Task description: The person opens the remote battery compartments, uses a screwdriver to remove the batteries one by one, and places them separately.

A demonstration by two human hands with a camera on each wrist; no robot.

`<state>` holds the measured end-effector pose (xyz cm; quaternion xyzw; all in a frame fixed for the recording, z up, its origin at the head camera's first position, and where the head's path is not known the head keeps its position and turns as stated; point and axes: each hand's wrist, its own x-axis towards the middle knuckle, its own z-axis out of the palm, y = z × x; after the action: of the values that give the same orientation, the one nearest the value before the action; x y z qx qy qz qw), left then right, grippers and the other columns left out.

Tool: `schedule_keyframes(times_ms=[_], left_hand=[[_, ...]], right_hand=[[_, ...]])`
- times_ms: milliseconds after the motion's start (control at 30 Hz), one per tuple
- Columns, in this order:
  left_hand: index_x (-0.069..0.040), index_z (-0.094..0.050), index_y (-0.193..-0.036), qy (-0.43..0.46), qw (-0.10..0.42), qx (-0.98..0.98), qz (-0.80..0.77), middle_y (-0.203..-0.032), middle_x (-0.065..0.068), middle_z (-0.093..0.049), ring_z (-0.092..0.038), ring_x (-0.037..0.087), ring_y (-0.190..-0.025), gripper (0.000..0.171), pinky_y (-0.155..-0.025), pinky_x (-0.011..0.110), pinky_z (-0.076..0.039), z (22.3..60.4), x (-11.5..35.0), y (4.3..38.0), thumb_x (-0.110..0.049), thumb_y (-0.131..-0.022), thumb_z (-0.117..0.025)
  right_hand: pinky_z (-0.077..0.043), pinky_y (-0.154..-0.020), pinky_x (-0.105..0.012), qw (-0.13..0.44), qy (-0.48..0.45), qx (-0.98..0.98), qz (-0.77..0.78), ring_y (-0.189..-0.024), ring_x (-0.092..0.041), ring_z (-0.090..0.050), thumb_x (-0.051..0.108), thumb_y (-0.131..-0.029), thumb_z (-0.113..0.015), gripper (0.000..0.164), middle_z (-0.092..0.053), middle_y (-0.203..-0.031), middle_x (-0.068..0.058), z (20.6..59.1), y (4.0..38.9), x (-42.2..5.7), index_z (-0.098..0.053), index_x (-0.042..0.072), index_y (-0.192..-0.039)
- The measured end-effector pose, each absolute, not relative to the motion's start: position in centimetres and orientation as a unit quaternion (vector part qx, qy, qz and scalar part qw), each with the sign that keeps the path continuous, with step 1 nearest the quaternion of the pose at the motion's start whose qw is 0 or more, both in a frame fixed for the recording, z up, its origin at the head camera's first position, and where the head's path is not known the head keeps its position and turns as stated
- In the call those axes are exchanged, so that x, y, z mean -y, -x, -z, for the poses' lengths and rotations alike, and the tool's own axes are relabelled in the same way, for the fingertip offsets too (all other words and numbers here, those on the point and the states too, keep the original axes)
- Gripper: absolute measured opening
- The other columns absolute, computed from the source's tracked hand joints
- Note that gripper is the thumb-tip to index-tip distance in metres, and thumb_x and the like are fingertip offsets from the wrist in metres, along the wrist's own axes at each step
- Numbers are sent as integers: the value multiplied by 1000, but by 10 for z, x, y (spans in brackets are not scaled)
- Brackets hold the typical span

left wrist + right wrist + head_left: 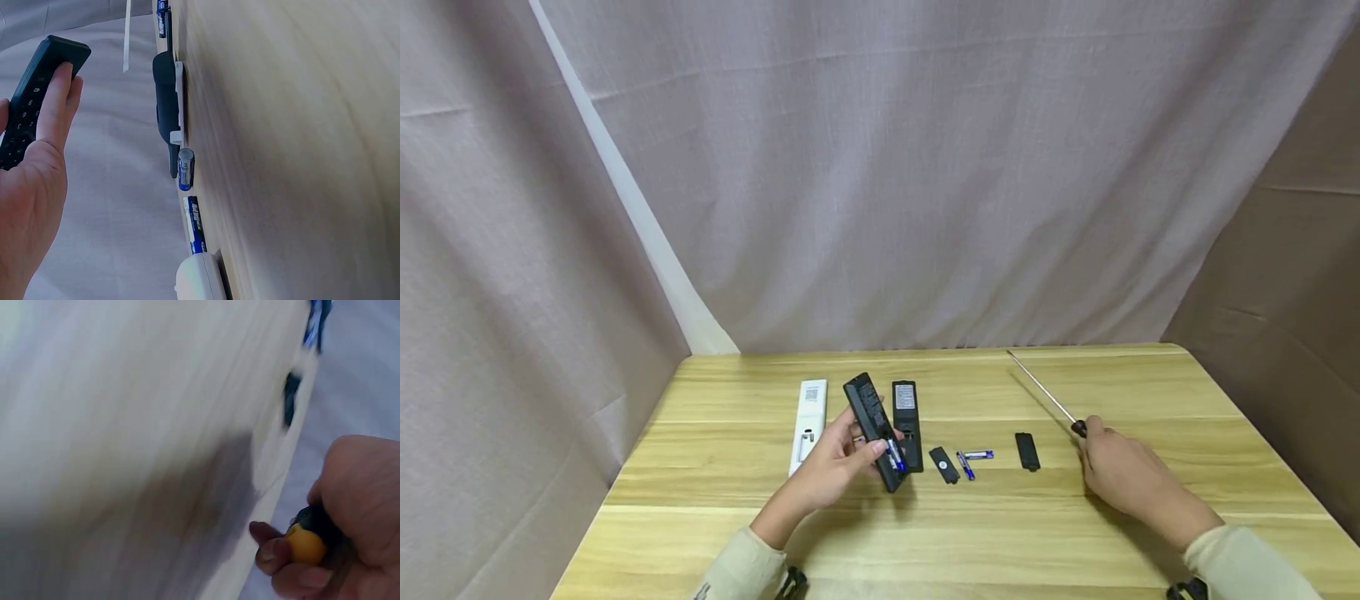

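Note:
My left hand grips a black remote control above the table, its back with the uncovered battery compartment turned up. Blue-and-white batteries show in that compartment. In the left wrist view the remote's button side shows, with fingers lying across it. Over the table's right side, my right hand holds a screwdriver by its handle, the long metal shaft pointing away to the upper left. The yellow handle end shows between the curled fingers in the right wrist view.
A second black remote and a white remote, both with uncovered battery compartments, lie on the wooden table. Between the hands lie two black covers, one with a round white mark, one plain, and loose batteries. Curtains hang behind.

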<state>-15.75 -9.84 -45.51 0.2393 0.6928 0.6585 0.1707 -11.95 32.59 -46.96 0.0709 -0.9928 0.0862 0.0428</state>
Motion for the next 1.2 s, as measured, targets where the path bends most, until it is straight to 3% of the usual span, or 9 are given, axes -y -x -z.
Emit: schedule_keyframes(times_ms=[167, 400, 633, 933, 1000, 1200], left_hand=[[-9, -32, -162, -253, 169, -690, -657, -143, 28, -65, -72, 43, -124, 56, -96, 51, -67, 455, 93, 159, -7, -110, -51], [-2, -32, -157, -254, 165, -675, -672, -146, 37, -60, -68, 48, -128, 48, -95, 44, -68, 453, 91, 162, -7, -111, -47], [2, -28, -158, -247, 149, -659, -695, -147, 41, -55, -66, 53, -129, 50, -99, 54, -65, 452, 90, 166, -6, -111, -45], [6, -32, -152, -236, 120, -642, -719, -147, 41, -56, -67, 49, -128, 43, -98, 49, -66, 444, 81, 179, -4, -111, -44], [6, -32, -151, -229, 113, -629, -735, -149, 40, -55, -67, 45, -130, 42, -100, 49, -65, 441, 79, 184, -4, -112, -43], [1, -35, -150, -200, 88, -624, -751, -151, 34, -57, -76, 12, -115, 40, -91, 30, -68, 434, 79, 195, -7, -112, -45]], right_hand=[[-34, -42, -30, 105, -123, 982, -94, -52, -12, -43, 13, -106, -61, 14, -44, -64, 4, 457, 104, -286, -51, 6, -97], [-30, -47, -19, 163, -222, 953, -125, -56, 4, -33, 13, -100, -72, 17, -42, -67, 19, 447, 81, -247, -56, 17, -101], [-25, -47, -15, 193, -252, 938, -137, -56, 7, -29, 14, -97, -76, 21, -33, -66, 22, 446, 73, -235, -56, 21, -99], [-21, -46, -9, 265, -282, 910, -145, -56, 10, -26, 21, -101, -72, 16, -34, -67, 22, 448, 76, -238, -58, 20, -94], [-21, -45, -10, 288, -287, 902, -144, -56, 10, -26, 28, -106, -66, 17, -36, -66, 22, 447, 77, -239, -59, 20, -93], [-22, -42, -13, 321, -297, 888, -144, -56, 9, -27, 42, -112, -52, 34, -38, -64, 21, 442, 79, -241, -57, 22, -86]])
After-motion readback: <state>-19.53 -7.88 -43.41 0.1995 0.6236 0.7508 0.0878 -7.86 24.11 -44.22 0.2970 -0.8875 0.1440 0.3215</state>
